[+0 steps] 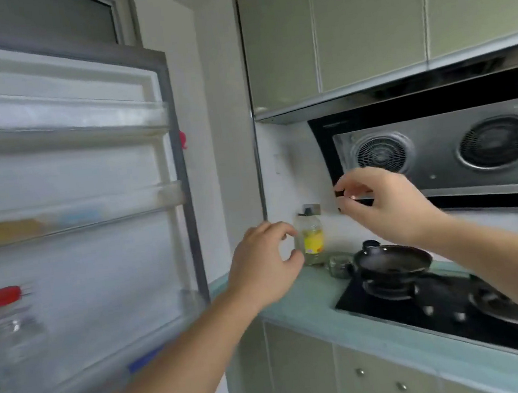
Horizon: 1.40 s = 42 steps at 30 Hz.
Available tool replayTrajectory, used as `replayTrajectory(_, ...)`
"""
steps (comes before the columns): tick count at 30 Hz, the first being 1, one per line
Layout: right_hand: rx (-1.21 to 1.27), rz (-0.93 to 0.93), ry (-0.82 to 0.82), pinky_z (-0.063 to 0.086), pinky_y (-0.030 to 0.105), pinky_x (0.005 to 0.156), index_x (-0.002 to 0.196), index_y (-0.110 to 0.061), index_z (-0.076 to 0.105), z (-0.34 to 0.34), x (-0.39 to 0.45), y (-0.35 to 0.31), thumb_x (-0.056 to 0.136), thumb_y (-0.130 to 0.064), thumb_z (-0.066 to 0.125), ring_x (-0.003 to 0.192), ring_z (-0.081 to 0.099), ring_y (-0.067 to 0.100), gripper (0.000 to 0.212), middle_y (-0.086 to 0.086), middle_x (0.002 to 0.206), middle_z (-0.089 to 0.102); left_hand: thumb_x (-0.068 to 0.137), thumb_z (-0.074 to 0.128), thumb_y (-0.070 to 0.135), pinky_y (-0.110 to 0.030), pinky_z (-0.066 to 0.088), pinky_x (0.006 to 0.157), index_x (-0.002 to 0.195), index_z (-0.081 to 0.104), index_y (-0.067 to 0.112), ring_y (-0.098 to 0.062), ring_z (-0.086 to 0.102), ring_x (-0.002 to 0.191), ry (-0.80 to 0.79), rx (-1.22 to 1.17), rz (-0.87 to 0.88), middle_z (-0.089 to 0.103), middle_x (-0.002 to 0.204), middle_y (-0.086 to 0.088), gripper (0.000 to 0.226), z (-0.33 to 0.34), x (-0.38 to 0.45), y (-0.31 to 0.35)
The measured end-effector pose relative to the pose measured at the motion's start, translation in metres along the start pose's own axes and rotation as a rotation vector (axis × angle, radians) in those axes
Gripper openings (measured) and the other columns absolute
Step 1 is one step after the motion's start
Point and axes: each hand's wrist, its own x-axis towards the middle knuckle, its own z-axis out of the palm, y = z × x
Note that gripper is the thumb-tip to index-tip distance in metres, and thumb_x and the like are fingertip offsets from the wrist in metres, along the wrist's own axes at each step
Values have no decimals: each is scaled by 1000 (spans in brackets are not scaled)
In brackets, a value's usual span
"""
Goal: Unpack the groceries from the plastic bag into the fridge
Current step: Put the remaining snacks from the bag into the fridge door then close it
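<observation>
The open fridge door (64, 173) fills the left side, blurred, its inner shelves facing me. A clear bottle with a red cap (10, 318) stands in the lower door shelf, and yellow and blue packs (28, 227) lie in the middle shelf. My left hand (264, 266) hovers to the right of the door's edge, fingers loosely curled, holding nothing. My right hand (384, 204) is raised in front of the range hood, fingers loosely bent and empty. No plastic bag is in view.
A pale green counter (305, 301) runs to the right of the fridge. On it stand an oil bottle with a yellow label (313, 242), a small glass jar (338, 265) and a black gas hob (458, 312) with a black pan (394, 261). Range hood (439, 150) and wall cupboards (360, 23) hang above.
</observation>
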Motion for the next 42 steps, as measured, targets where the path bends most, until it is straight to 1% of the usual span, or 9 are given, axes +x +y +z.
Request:
replayTrajectory(7, -212, 497, -7, 40, 25, 75, 105, -24, 61, -150, -186, 137, 88, -26, 63, 88, 57, 16, 18, -4, 93, 59, 82, 61, 33, -33, 46, 93, 114, 63, 29, -15, 53, 111, -285, -249, 230, 60, 116, 9, 32, 163, -15, 196)
replayTrajectory(10, -302, 650, 82, 41, 26, 67, 94, -27, 59, -205, -250, 173, 86, -24, 63, 78, 55, 14, 9, -5, 89, 59, 84, 58, 34, -31, 45, 91, 115, 61, 31, -13, 50, 110, -378, -334, 348, 59, 115, 11, 31, 209, -18, 281)
replayTrajectory(12, -368, 743, 156, 44, 29, 69, 91, -26, 60, -237, -288, 193, 84, -22, 63, 81, 57, 18, 9, -5, 89, 59, 83, 59, 34, -32, 45, 93, 115, 61, 31, -13, 51, 113, -422, -396, 422, 58, 117, 11, 31, 239, -23, 332)
replayTrajectory(16, -499, 916, 187, 48, 33, 83, 109, -27, 62, -287, -358, 225, 84, -28, 63, 93, 58, 17, 26, -7, 102, 59, 85, 58, 36, -35, 43, 97, 121, 56, 32, -15, 46, 121, -567, -470, 567, 53, 129, 9, 36, 296, -37, 420)
replayTrajectory(22, -665, 1279, 220, 51, 34, 79, 113, -29, 58, -358, -438, 267, 84, -34, 62, 89, 59, 15, 30, -8, 104, 58, 86, 56, 40, -31, 44, 91, 120, 55, 33, -12, 47, 117, -783, -519, 768, 51, 125, 12, 34, 385, -41, 522)
replayTrajectory(25, -761, 1432, 251, 50, 32, 84, 117, -27, 58, -390, -467, 280, 85, -35, 63, 93, 59, 16, 34, -6, 105, 57, 85, 56, 40, -31, 45, 93, 118, 57, 33, -12, 49, 116, -838, -587, 811, 53, 123, 12, 34, 434, -36, 567)
replayTrajectory(28, -852, 1507, 318, 48, 27, 80, 118, -25, 58, -417, -489, 285, 85, -34, 64, 90, 55, 13, 35, -7, 100, 56, 84, 57, 40, -33, 45, 97, 117, 59, 32, -16, 51, 116, -874, -638, 886, 56, 119, 9, 34, 469, -37, 618)
replayTrajectory(36, -883, 1719, 404, 50, 30, 82, 116, -25, 58, -479, -556, 287, 85, -33, 62, 93, 59, 18, 32, -4, 101, 59, 83, 58, 41, -27, 46, 85, 113, 59, 37, -11, 56, 103, -1002, -761, 1047, 57, 112, 14, 30, 505, -86, 754)
replayTrajectory(42, -704, 1782, 627, 43, 17, 57, 110, -23, 59, -534, -637, 341, 87, -27, 62, 79, 62, 12, 24, -5, 91, 62, 81, 60, 43, -29, 49, 89, 109, 60, 36, -12, 56, 97, -1096, -722, 1064, 57, 104, 13, 29, 545, -120, 835)
